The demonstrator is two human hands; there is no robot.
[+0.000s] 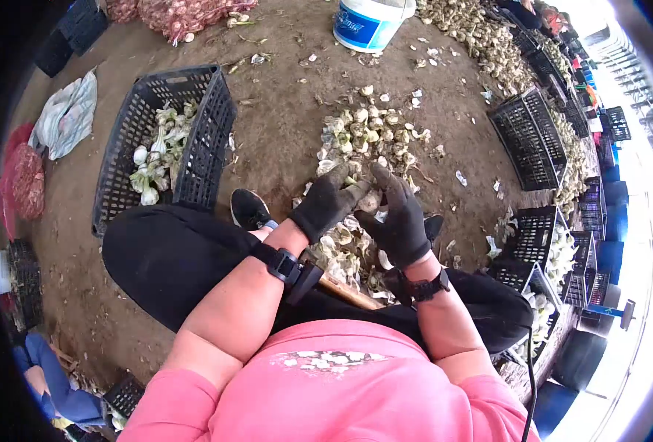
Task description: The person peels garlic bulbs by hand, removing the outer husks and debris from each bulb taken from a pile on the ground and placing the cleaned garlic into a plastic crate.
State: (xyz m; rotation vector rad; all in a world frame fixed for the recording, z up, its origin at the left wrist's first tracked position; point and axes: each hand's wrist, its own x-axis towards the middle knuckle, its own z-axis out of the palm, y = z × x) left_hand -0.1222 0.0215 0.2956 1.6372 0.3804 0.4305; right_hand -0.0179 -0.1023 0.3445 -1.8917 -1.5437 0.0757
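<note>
Between my two dark-gloved hands is a garlic bulb [370, 200], held in front of my lap. My left hand [325, 204] is closed at the bulb's left side, with a short pale-green stem near its fingertips. The fingers of my right hand [396, 218] curl around the other side of the bulb. A heap of garlic bulbs [371, 132] lies on the ground just beyond my hands. Below them, peeled garlic skins [337, 254] are scattered between my legs. A wooden handle [347, 292] lies across near my lap; its far end is hidden.
At my left stands a black crate [220, 121] with several garlic bulbs inside. A white-and-blue bucket [371, 26] stands ahead. More black crates [529, 140] and garlic piles line the right. Another person's blue-clad leg [65, 383] shows at lower left.
</note>
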